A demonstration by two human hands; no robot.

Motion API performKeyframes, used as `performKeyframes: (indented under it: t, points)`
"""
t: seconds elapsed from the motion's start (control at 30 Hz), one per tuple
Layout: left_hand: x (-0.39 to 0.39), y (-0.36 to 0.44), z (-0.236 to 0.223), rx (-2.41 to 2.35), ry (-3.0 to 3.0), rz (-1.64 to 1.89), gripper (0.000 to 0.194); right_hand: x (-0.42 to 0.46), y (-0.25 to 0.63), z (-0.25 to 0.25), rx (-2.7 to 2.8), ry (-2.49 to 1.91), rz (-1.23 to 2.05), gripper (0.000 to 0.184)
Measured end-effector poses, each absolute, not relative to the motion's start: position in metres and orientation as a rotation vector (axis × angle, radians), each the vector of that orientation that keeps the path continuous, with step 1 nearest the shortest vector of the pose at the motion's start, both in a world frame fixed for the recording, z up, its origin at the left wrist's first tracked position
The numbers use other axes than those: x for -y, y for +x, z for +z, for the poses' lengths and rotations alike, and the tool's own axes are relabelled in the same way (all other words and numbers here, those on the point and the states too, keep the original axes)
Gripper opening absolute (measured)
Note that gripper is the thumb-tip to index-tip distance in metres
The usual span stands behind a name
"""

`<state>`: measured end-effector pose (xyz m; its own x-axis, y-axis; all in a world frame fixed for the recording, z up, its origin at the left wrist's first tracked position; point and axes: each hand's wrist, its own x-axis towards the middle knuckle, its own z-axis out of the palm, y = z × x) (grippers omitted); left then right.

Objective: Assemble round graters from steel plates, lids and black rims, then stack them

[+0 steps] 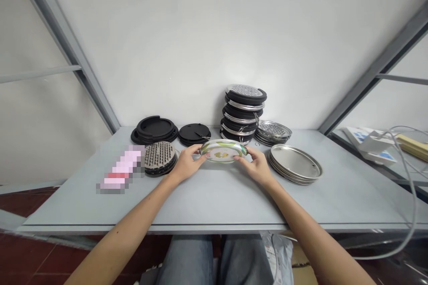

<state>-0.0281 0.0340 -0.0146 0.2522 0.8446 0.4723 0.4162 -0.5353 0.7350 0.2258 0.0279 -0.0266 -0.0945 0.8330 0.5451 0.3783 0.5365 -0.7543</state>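
Note:
Between both hands, above the middle of the grey table, is a round plate (pixel 221 152) with a green-and-white rim and a yellow picture at its centre. My left hand (pixel 189 162) grips its left edge, thumb on the near face. On the opposite edge, my right hand (pixel 256 164) closes the same way. The plate is tilted, so its underside is hidden. Left of my left hand sits a stack of perforated metal discs (pixel 160 156) with dark pieces beneath. A stack of flat silver discs (pixel 296 163) lies to the right of my right hand.
Behind the plate rises a tall stack of black rings and metal discs (pixel 243 113). Patterned metal discs (pixel 273 131) lie beside it. Black round trays (pixel 155 129) and black discs (pixel 194 133) stand along the wall. A white cable (pixel 414 205) hangs over the right side.

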Motion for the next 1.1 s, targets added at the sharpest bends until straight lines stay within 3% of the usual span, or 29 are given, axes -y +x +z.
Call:
performKeyframes:
  t: [0.1, 0.3, 0.47, 0.73, 0.97, 1.1]
  points:
    - [-0.036, -0.029, -0.015, -1.109, 2.000, 1.238, 0.028, -0.028, 0.224, -0.028, 1.673, -1.019, 0.614, 0.023]
    - [-0.043, -0.027, -0.022, -1.000, 1.542, 1.380, 0.045, -0.032, 0.221, -0.033, 1.703, -0.939, 1.091, 0.034]
    - [-0.045, -0.024, -0.024, -1.000, 1.414, 1.335, 0.054, -0.029, 0.221, -0.028, 1.668, -1.031, 1.102, 0.038]
    - [-0.041, -0.031, -0.020, -0.987, 1.760, 1.047, 0.037, -0.034, 0.226, -0.029, 1.600, -1.001, 0.689, 0.033]
    - [-0.033, -0.030, -0.013, -1.061, 2.073, 1.389, 0.037, -0.028, 0.229, -0.030, 1.746, -0.936, 0.093, 0.028]
    - [-0.029, -0.029, -0.015, -0.971, 2.325, 1.347, 0.040, -0.025, 0.226, -0.031, 1.781, -0.909, -0.052, 0.032]
